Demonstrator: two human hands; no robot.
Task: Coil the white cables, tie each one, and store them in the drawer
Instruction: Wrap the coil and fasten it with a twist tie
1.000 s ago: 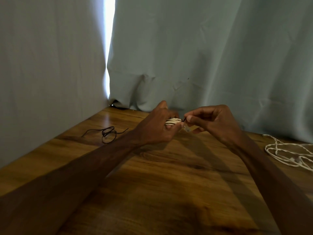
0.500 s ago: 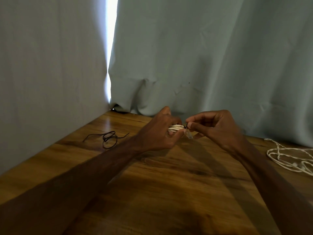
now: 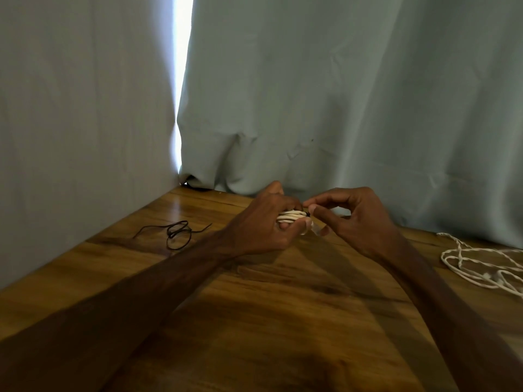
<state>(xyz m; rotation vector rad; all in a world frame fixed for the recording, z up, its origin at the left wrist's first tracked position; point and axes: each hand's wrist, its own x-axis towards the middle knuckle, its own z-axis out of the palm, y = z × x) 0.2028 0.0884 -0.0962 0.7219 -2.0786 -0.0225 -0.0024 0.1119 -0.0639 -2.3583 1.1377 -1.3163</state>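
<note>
Between the two hands we find the coiled white cable (image 3: 291,217), held over the far part of the wooden table (image 3: 254,321), close to the pale curtain (image 3: 339,94). We cannot tell whether it touches the tabletop. The left hand (image 3: 263,226) grips it. Its fingers curl over the far side of the coil and the thumb presses against the near side, so we see only a short stretch of the loops between them. The right hand (image 3: 356,222) meets the coil at its right end. There the thumb and forefinger pinch a thin dark strand (image 3: 308,213), which is too small for us to say how it runs round the coil. The right hand's other fingers are loosely curled beneath the palm.

Both forearms reach in from the near edge, the left from the lower left and the right from the lower right, and they converge on the coil. We look onto the back of the left hand. The right hand is turned knuckles up, its wrist slightly bent.

The coil looks to us like a tight, flat bundle of several cream-white loops stacked on one another and lying roughly level.

At the right edge a second white cable (image 3: 481,264) lies loose and tangled on the table, well apart from the hands. To the left of the left hand, a dark cord (image 3: 177,234) lies on the wood in a slack loop.
</note>
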